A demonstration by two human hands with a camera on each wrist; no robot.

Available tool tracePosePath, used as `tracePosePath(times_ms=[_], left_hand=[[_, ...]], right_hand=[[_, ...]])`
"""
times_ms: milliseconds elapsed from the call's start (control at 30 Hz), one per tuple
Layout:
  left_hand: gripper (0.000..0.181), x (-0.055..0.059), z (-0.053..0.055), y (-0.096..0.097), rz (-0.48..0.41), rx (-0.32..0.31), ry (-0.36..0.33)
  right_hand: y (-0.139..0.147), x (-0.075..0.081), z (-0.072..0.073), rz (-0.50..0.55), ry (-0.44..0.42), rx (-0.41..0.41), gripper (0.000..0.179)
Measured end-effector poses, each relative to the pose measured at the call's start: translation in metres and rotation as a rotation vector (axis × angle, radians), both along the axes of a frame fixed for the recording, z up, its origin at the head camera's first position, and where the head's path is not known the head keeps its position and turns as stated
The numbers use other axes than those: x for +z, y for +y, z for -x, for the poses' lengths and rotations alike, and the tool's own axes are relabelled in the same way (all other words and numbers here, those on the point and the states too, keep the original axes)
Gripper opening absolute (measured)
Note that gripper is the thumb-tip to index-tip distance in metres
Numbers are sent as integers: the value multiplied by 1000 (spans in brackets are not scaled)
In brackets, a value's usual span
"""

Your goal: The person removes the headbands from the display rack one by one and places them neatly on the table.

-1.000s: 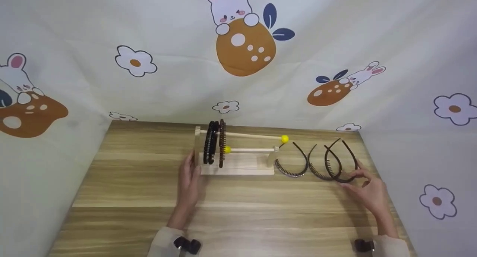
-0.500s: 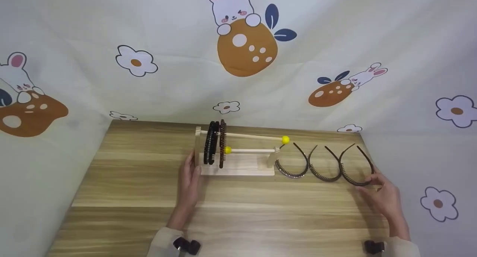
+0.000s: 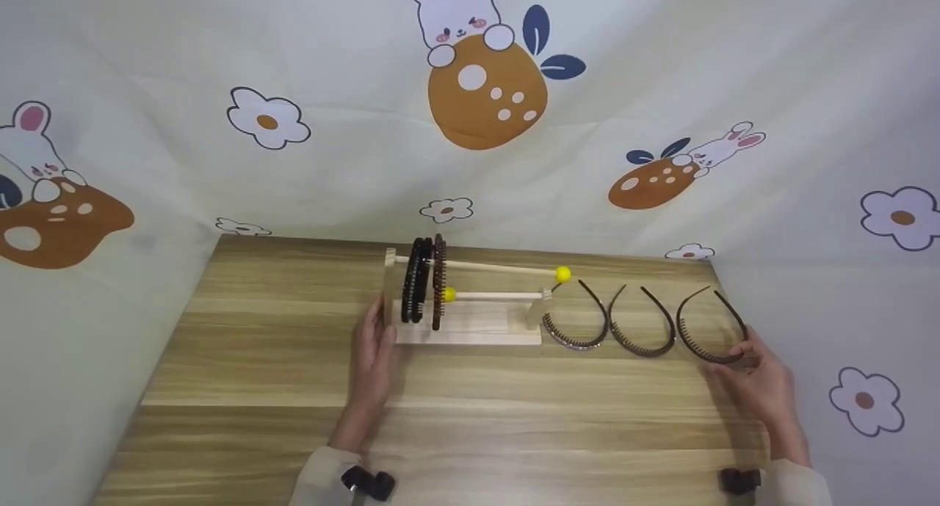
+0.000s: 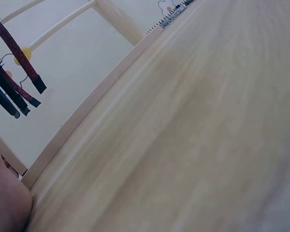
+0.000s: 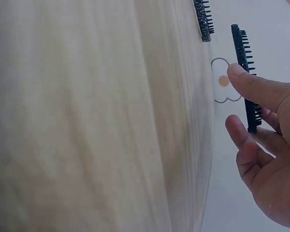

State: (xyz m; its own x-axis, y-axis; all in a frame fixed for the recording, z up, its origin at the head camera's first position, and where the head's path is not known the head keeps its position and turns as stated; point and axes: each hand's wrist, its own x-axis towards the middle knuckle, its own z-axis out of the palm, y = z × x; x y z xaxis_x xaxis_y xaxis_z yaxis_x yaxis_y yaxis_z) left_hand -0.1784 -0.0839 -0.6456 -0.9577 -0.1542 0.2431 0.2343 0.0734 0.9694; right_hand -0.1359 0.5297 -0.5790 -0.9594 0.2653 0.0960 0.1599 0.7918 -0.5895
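Note:
A wooden rack (image 3: 470, 335) with two pegs tipped by yellow balls lies at the middle back of the table. Several dark toothed headbands (image 3: 416, 282) hang at its left part, and a brown one (image 3: 438, 282) sits beside them. My left hand (image 3: 374, 359) grips the rack's left end, thumb in front; in the left wrist view only part of the hand (image 4: 7, 193) shows. At the far right my right hand (image 3: 760, 388) pinches a dark toothed headband (image 3: 690, 341) by its right side. The right wrist view shows that headband (image 5: 246, 96) between thumb and fingers, slightly above the table.
Two more headbands stand in a row right of the rack: a glittery one (image 3: 576, 344) by its end and a dark one (image 3: 642, 350) beside it. The wood-grain table (image 3: 543, 432) is bounded by a printed cloth (image 3: 352, 175) at back and sides.
My right hand has moved right with the headband, from overlapping the middle headband to a spot apart from it. The left hand and rack have stayed put.

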Motion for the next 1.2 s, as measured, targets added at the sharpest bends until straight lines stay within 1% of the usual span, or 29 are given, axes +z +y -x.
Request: tracePosePath(times_ms=[100, 233, 467, 800, 933, 1067, 1200], left_hand=[[57, 1, -1, 0, 7, -1, -12], [57, 0, -1, 0, 6, 0, -11], [58, -1, -2, 0, -46, -23, -17], [57, 1, -1, 1, -25, -13, 0], [58, 1, -1, 1, -18, -5, -10], [58, 0, -1, 1, -27, -2, -5], [59, 0, -2, 1, -37, -1, -25]], right_hand=[[3, -2, 1, 16, -22, -5, 47], [6, -7, 1, 47, -35, -6, 46], [12, -15, 5, -2, 17, 19, 40], [17, -17, 7, 20, -17, 26, 39], [17, -18, 7, 21, -31, 34, 39], [17, -19, 5, 9, -46, 35, 35], [16, -20, 6, 29, -59, 48, 34]])
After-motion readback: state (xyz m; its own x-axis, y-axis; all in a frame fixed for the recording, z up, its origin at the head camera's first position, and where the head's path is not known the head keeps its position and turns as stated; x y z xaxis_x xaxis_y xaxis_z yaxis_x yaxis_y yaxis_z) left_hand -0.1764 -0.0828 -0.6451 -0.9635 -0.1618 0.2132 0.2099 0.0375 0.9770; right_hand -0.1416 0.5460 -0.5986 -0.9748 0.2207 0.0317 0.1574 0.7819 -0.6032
